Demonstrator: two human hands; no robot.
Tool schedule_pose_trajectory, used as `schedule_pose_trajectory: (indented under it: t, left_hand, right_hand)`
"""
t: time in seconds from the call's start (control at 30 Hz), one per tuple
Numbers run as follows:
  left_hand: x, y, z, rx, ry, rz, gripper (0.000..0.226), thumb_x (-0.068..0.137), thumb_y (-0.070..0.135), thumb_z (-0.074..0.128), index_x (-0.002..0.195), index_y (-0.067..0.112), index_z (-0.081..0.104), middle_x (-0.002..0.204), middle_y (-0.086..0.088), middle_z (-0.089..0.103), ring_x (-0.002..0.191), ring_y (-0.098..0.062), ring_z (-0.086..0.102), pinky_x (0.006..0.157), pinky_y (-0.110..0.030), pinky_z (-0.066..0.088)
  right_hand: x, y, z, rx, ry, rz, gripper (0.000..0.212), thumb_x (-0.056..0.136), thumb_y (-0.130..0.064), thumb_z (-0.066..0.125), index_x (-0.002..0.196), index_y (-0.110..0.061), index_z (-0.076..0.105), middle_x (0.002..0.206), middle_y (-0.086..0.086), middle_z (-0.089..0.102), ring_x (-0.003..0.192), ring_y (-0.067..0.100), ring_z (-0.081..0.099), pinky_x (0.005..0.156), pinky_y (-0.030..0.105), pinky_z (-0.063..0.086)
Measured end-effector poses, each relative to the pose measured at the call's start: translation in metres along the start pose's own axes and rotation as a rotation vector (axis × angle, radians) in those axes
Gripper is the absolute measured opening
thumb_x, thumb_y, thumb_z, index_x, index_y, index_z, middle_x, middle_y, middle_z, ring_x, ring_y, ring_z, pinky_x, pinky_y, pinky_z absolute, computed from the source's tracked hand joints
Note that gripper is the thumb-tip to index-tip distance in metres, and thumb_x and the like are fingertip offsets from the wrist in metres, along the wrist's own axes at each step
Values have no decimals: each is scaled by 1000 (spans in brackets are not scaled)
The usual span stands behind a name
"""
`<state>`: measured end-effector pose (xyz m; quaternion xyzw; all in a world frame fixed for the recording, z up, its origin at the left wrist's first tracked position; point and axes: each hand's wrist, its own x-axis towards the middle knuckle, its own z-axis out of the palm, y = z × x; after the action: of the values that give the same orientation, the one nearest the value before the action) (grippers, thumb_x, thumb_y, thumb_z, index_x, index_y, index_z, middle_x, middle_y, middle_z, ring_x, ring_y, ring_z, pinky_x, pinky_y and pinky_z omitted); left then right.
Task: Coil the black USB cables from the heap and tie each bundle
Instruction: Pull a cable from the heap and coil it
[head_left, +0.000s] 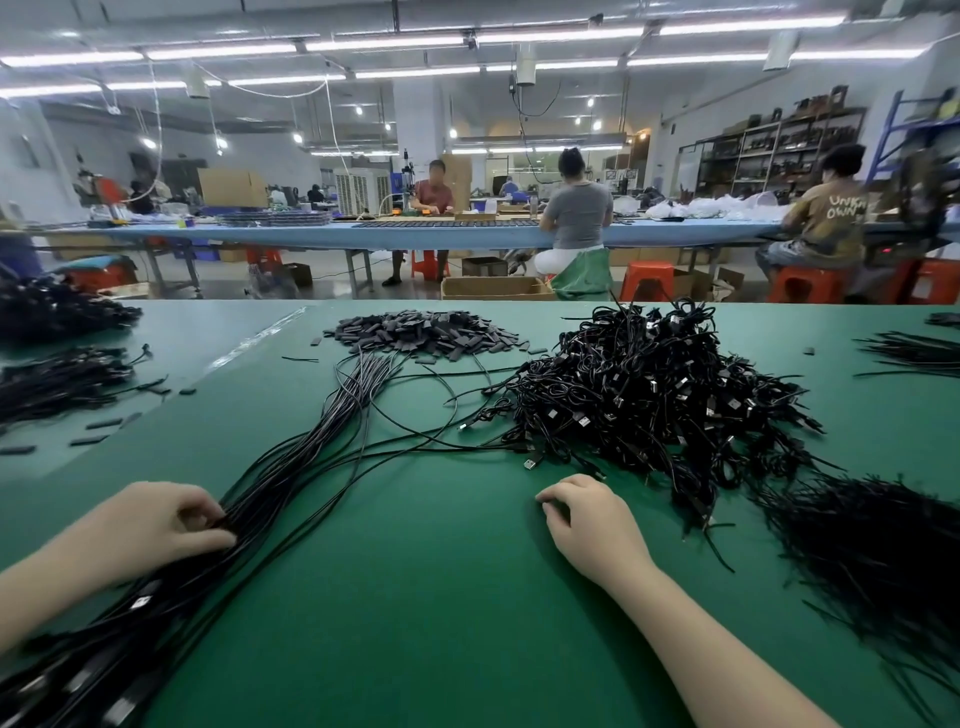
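A long sheaf of straight black USB cables (311, 452) runs from the near left corner of the green table (415, 597) up toward the middle. My left hand (171, 525) pinches cables at the sheaf's left side with curled fingers. My right hand (587, 525) rests on the bare table surface, fingers loosely curled, holding nothing. Beyond it lies a big heap of coiled black cables (649, 395) with plugs sticking out. A bunch of thin black ties (872, 551) spreads at the near right.
A pile of small dark flat pieces (426, 332) lies at the table's far middle. More black cable piles (57, 374) sit at the left edge, and thin ties (914, 353) at the far right. Beyond the table, people sit at a long blue bench (467, 236).
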<state>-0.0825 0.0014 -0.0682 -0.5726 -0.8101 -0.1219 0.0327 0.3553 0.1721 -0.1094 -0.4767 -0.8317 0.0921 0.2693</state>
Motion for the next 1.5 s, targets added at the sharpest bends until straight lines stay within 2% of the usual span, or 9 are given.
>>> schedule_pose_trajectory:
  t: [0.4, 0.67, 0.8, 0.97, 1.1, 1.17, 1.27, 1.4, 1.5]
  left_hand:
    - [-5, -10, -6, 166, -131, -106, 23, 72, 47, 78, 64, 31, 65, 64, 18, 64, 65, 8, 58, 58, -11, 41]
    - [9, -27, -30, -65, -95, -296, 27, 91, 23, 63, 68, 9, 66, 51, -1, 67, 47, -18, 67, 58, -31, 55]
    - [18, -28, -56, -14, 206, -233, 38, 89, 45, 57, 67, 14, 59, 50, -5, 62, 45, -24, 63, 56, -34, 53]
    - [58, 22, -139, -487, 562, -173, 34, 96, 36, 47, 92, 2, 52, 89, -30, 57, 62, -18, 48, 72, -48, 49]
    - [41, 124, -186, -820, 691, 74, 33, 87, 56, 49, 89, 25, 62, 66, 11, 58, 51, 0, 46, 53, -28, 46]
    - [21, 190, -173, -870, 575, 283, 18, 92, 47, 54, 82, 36, 65, 63, 18, 59, 48, 5, 48, 44, -15, 43]
    - [9, 264, -129, -844, 321, 465, 21, 94, 36, 57, 81, 21, 63, 53, 16, 53, 45, 3, 41, 43, -9, 36]
    - [14, 321, -78, -1075, 123, 360, 31, 92, 37, 59, 76, 11, 61, 51, 11, 41, 44, -7, 35, 44, -20, 31]
    - [22, 339, -64, -1454, -133, 229, 23, 94, 36, 58, 87, 13, 60, 60, 7, 41, 44, -5, 31, 41, -17, 27]
  right_hand:
    - [-2, 0, -1, -4, 4, -14, 25, 95, -27, 49, 110, -28, 69, 115, -10, 61, 100, 10, 56, 76, 21, 43]
    - [-1, 1, -1, 10, 3, -12, 25, 95, -26, 50, 109, -27, 70, 115, -10, 62, 101, 10, 57, 82, 25, 46]
    - [0, 2, 0, 16, 3, -9, 24, 94, -27, 50, 108, -28, 70, 115, -11, 62, 100, 10, 57, 81, 24, 47]
    - [0, 3, 1, 5, 10, -18, 23, 94, -26, 52, 107, -28, 71, 113, -10, 63, 97, 10, 58, 79, 24, 48]
    - [-2, -8, -8, 131, 90, -33, 25, 94, -24, 55, 116, -26, 66, 116, -11, 61, 99, 8, 58, 86, 27, 49]
    - [1, -27, -28, 389, 222, -84, 30, 93, -31, 59, 122, -30, 61, 116, -19, 58, 105, -6, 54, 94, 23, 45]
    - [9, -63, -70, 779, 146, -186, 44, 86, -55, 56, 129, -44, 49, 125, -26, 55, 119, -11, 47, 100, 15, 39]
    - [22, -81, -120, 810, 58, -203, 20, 90, -51, 54, 100, -38, 64, 85, -14, 69, 80, 2, 63, 74, 22, 51]
    - [30, -65, -138, 735, 24, -117, 37, 95, -43, 51, 73, -14, 59, 64, -4, 57, 64, 11, 56, 70, 42, 51]
